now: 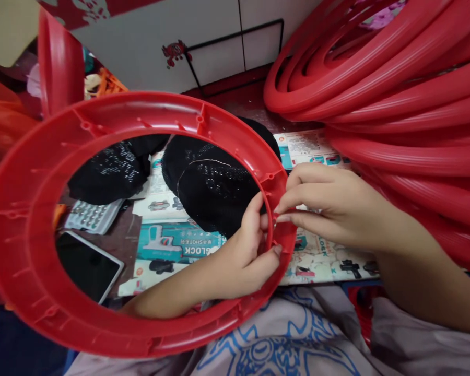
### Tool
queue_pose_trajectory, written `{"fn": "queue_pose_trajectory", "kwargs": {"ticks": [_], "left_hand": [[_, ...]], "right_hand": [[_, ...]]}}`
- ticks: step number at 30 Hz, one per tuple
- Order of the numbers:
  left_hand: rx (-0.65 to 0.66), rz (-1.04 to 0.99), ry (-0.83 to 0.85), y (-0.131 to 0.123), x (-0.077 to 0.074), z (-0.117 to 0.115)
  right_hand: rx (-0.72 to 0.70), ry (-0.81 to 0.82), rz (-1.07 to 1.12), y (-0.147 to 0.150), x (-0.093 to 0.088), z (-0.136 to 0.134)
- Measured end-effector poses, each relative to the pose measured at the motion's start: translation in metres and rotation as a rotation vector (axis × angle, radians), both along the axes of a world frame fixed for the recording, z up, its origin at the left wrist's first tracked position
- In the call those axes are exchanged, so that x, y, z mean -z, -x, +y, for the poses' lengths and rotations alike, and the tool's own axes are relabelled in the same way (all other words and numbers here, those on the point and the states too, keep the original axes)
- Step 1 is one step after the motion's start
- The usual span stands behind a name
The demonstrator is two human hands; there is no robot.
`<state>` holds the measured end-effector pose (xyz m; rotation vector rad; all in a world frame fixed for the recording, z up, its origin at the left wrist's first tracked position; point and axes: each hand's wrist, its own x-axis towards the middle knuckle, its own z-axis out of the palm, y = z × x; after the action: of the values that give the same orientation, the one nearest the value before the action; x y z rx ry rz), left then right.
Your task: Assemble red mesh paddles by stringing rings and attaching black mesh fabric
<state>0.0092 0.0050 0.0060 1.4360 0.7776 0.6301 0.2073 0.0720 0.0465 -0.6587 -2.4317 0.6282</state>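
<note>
A large red plastic ring, with ribs and small posts on its inner face, is held up at a tilt in front of me. My left hand reaches through the ring's opening and grips its right-hand rim, the thumb lying on the inside face. At that same stretch of rim my right hand has its thumb and fingers pinched together. Whatever lies between those fingertips is too small to make out. A thin, pale curved wire or thread shows through the opening, over black sequined fabric.
Thick red plastic hoops are stacked at the right. Printed cardboard lies under the black fabric. A tablet or phone, a pill-like blister tray or calculator and another black sequined piece lie at the left. Tiled panels stand behind.
</note>
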Motion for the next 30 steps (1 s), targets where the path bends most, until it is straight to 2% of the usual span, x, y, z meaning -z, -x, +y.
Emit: {"fn": "queue_pose_trajectory", "kwargs": {"ticks": [4,9,12,18,24,30], "left_hand": [[0.011,-0.051,0.012,-0.001,0.000,-0.001],[0.045,-0.153,0.170,-0.003,-0.007,0.002],[0.048,-0.178,0.242,-0.004,-0.007,0.003],[0.005,-0.389,0.380,-0.006,0.000,0.004],[-0.025,-0.447,0.295,-0.007,0.007,0.004],[0.028,-0.318,0.201,-0.008,0.007,0.003]], "right_hand": [[-0.034,0.109,-0.002,0.000,0.001,0.001],[-0.045,0.150,-0.017,-0.004,0.001,0.002],[-0.007,0.149,-0.039,-0.004,0.000,0.000],[0.085,0.182,-0.043,-0.003,-0.003,-0.006],[0.109,0.246,0.028,0.000,-0.001,-0.007],[0.072,0.336,0.034,0.005,0.000,-0.009]]}}
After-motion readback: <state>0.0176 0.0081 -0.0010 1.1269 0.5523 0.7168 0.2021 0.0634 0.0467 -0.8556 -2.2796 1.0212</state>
